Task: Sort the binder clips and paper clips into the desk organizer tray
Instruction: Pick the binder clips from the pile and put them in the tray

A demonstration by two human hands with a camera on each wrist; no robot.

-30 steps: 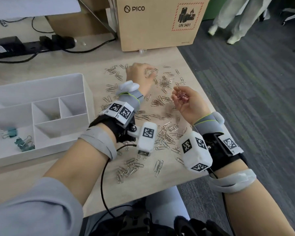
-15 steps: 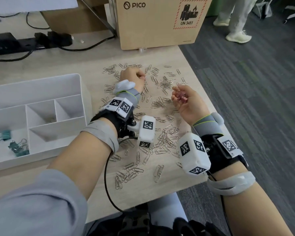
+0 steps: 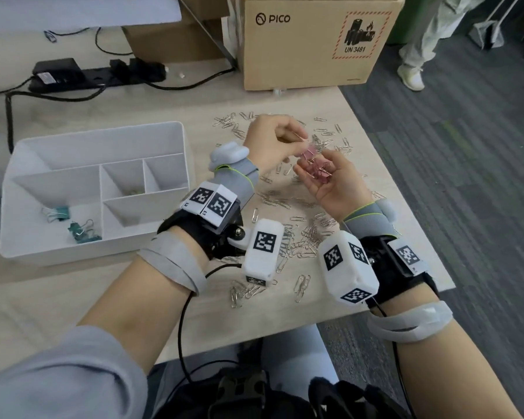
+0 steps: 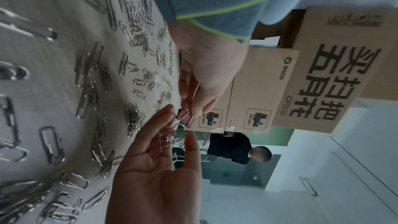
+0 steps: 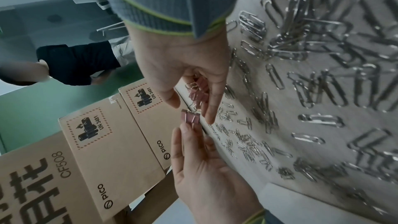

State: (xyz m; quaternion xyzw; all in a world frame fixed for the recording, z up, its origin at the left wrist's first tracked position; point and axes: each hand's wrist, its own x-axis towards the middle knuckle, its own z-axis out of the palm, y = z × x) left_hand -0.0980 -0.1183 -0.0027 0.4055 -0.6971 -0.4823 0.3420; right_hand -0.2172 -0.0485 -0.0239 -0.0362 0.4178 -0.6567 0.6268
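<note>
**Office corner with boxes and carpet**

A pale wood-grain table (image 3: 82, 300) stands on dark grey carpet (image 3: 466, 182) with a faint striped weave. At the table's far edge sits a brown cardboard box (image 3: 312, 46) printed "PICO" with a red-bordered "UN 3481" label; a second box (image 3: 176, 40) stands behind it to the left. A black power strip (image 3: 97, 75) with plugged-in cables lies along the back. Another person's pale trousers and shoes (image 3: 412, 65) show on the carpet. The wrist views show white walls (image 4: 355, 168) and a green panel (image 5: 32, 101).
</note>
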